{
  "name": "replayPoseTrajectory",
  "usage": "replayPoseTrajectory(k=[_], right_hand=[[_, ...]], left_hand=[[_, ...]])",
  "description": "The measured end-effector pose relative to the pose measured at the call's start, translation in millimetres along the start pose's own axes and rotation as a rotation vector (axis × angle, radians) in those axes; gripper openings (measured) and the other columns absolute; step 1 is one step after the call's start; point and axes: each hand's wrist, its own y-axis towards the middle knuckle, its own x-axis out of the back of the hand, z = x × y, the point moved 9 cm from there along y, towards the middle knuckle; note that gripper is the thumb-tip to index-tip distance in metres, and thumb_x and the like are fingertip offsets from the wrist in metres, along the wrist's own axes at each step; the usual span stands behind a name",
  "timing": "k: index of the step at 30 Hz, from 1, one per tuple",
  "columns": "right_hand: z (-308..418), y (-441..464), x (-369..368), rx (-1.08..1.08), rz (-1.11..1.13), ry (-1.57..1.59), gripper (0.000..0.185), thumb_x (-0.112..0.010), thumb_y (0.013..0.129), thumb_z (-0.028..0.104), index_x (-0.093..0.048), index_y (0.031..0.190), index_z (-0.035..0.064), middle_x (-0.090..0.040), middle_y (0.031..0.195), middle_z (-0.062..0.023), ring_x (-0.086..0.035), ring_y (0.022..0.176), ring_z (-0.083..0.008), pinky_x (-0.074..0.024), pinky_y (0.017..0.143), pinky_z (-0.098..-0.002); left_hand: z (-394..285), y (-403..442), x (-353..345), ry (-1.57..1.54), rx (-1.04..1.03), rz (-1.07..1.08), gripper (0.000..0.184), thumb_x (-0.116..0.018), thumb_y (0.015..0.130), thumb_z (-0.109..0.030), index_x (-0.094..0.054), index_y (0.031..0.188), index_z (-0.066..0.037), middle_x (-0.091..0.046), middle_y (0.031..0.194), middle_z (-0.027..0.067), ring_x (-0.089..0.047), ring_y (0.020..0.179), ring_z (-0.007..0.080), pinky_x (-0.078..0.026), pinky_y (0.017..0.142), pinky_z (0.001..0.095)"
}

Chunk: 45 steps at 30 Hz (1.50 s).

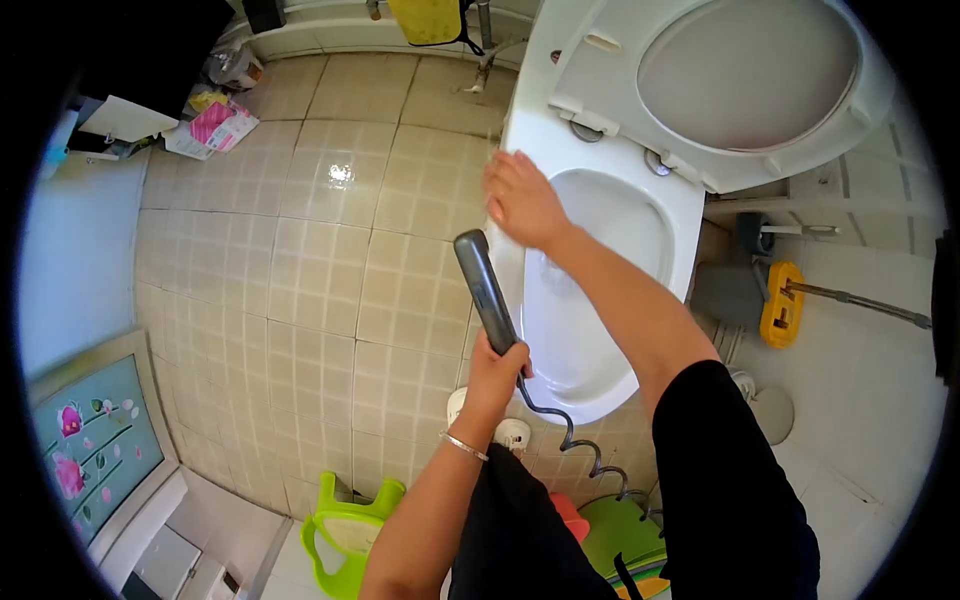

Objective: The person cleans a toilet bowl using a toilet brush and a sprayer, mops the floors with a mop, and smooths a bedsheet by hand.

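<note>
My left hand is closed around the lower handle of a dark grey handheld shower sprayer. Its head tilts up toward the toilet's left side, and a coiled grey hose trails from the handle down to the right. My right hand reaches across the bowl of the white toilet and rests on its left rim, fingers stretched over the edge. No object shows in this hand, though its palm is hidden. The toilet seat and lid are raised.
A green plastic stool stands by my left arm. Right of the toilet are a grey bucket and a yellow mop head. A pink-and-white packet lies far left on the tiled floor. Green and red items sit below the hose.
</note>
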Motion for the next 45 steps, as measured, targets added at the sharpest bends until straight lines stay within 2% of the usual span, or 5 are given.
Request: replayPoseTrajectory(k=[14,19,22,32,45], right_hand=[[-107,-73,48,-0.139,0.196,-0.237,0.045,-0.047,0.085,0.024,-0.039,0.128,0.0096,-0.034,0.135,-0.0044,-0.032,0.124,-0.0198,-0.0254,0.102,-0.0362],[-115,-135,92,-0.597,-0.086,-0.228,0.041,-0.047,0.087,0.023,-0.044,0.122,0.002,-0.045,0.125,-0.0148,-0.042,0.116,-0.0254,-0.03,0.099,-0.0365],[-51,-140,115,-1.011,-0.046,0.805,0.039,-0.048,0.087,0.028,-0.051,0.114,-0.001,-0.059,0.101,-0.0183,-0.056,0.096,-0.0243,-0.0393,0.087,-0.0294],[-67,-221,235,-1.283,-0.143,0.165,0.037,-0.06,0.077,0.023,-0.047,0.104,0.0007,-0.058,0.084,-0.0208,-0.057,0.074,-0.0377,-0.0447,0.064,-0.0429],[-54,-249,319,-1.266,-0.151,0.214,0.035,-0.064,0.075,0.029,-0.052,0.093,0.0014,-0.059,0.072,-0.0195,-0.058,0.065,-0.0351,-0.045,0.057,-0.039]], left_hand=[[-30,40,-69,-0.011,0.032,0.218,0.018,-0.052,0.073,-0.004,-0.037,0.084,-0.005,-0.048,0.064,0.0055,-0.05,0.054,0.0158,-0.045,0.052,0.0294],[-23,39,-108,0.116,-0.002,0.222,0.018,-0.053,0.077,-0.005,-0.038,0.086,-0.006,-0.049,0.068,0.0056,-0.052,0.055,0.0152,-0.047,0.054,0.0303],[-15,42,-132,0.181,-0.075,0.188,0.026,-0.054,0.078,-0.007,-0.038,0.097,-0.002,-0.047,0.07,0.0045,-0.052,0.054,0.0135,-0.044,0.048,0.0271],[-41,-29,-197,1.157,-0.233,0.646,0.061,-0.063,0.073,-0.012,-0.034,0.126,-0.003,-0.047,0.116,0.0189,-0.047,0.109,0.0285,-0.039,0.091,0.0356],[-373,-47,-369,1.362,-1.517,-0.248,0.073,-0.046,0.069,0.005,-0.02,0.136,-0.006,-0.024,0.136,0.0171,-0.022,0.127,0.0341,-0.018,0.104,0.0473]])
